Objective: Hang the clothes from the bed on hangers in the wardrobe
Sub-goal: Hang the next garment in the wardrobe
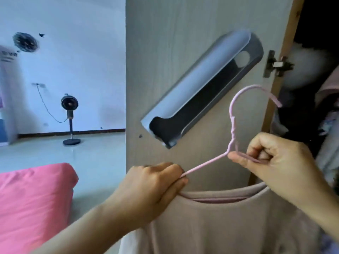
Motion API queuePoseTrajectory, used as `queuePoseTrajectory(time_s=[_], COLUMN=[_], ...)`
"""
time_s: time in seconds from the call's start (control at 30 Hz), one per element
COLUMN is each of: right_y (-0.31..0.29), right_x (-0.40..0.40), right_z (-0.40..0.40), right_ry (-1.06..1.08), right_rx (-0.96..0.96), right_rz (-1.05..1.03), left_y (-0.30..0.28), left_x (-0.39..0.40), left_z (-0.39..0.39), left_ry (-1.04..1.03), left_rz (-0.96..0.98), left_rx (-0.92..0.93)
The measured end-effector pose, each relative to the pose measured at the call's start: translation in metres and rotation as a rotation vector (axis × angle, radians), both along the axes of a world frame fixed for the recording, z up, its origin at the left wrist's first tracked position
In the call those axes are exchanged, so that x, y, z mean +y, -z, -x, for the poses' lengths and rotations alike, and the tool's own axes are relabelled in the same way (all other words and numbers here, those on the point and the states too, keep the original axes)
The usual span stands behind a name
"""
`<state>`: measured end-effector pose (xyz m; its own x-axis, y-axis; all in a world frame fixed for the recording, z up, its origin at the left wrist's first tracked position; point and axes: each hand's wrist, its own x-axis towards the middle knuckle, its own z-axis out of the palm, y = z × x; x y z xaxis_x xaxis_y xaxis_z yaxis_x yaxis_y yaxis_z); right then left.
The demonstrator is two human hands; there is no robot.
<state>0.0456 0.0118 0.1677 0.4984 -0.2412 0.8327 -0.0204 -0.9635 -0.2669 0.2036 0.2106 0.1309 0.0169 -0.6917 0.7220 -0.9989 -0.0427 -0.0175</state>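
Hands of a person meeting on a pink wire hanger [231, 143] in front of an open wardrobe door [165, 88]. Left hand [156, 182]: fingers curled together, clamped on the hanger's left shoulder wire and on the collar edge of a pale pink top [220, 217], which is bunched under the knuckles. Right hand [280, 162]: fingers curled, thumb and forefinger pinching the right shoulder wire just below the twisted neck of the hanger; the other fingers fold into the palm.

Hanger: the hook rises above the right fingers and curves over toward the wardrobe interior [315, 88], free of any rail. The left wire runs down from the neck, between the two hands, into the left fist. The lower part is hidden inside the garment.

Top: hangs below both sets of fingers, its neckline stretched between them, with a darker pink inner band showing in the opening. Whether the hanger's right shoulder already sits inside the collar cannot be told.

Beyond the fingers: a grey slotted holder [201, 92] fixed slantwise on the door's inner face, and a metal hinge [275, 64] at the door's right edge. Right of the right hand, dim clothes hang in the wardrobe. Left of the left hand lies pink bedding [33, 198]; farther off, a standing fan [69, 118] against a white wall [73, 52].
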Motion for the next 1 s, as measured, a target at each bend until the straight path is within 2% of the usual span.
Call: queuePoseTrajectory(time_s=[0.17,0.3,0.53,0.7,0.87,1.0], right_y=[0.023,0.039,0.071,0.082,0.104,0.130], right_x=[0.051,0.089,0.157,0.202,0.242,0.268], right_z=[-0.028,-0.054,-0.117,-0.162,-0.213,-0.285], right_ry=[-0.065,-0.247,-0.589,-0.779,-0.821,-0.744], right_rx=[0.032,0.098,0.268,0.412,0.320,0.281], right_rz=[0.008,-0.074,-0.209,-0.077,-0.022,0.176], left_y=[0.019,0.035,0.077,0.093,0.104,0.111], left_x=[0.058,0.108,0.186,0.242,0.291,0.317], left_z=[-0.014,-0.029,-0.035,-0.039,-0.056,-0.094], left_ry=[-0.091,-0.217,-0.645,-1.019,-1.225,-1.303], left_rz=[0.056,0.067,0.223,0.302,0.288,0.296], left_rx=[-0.003,-0.019,-0.062,-0.078,-0.044,-0.025])
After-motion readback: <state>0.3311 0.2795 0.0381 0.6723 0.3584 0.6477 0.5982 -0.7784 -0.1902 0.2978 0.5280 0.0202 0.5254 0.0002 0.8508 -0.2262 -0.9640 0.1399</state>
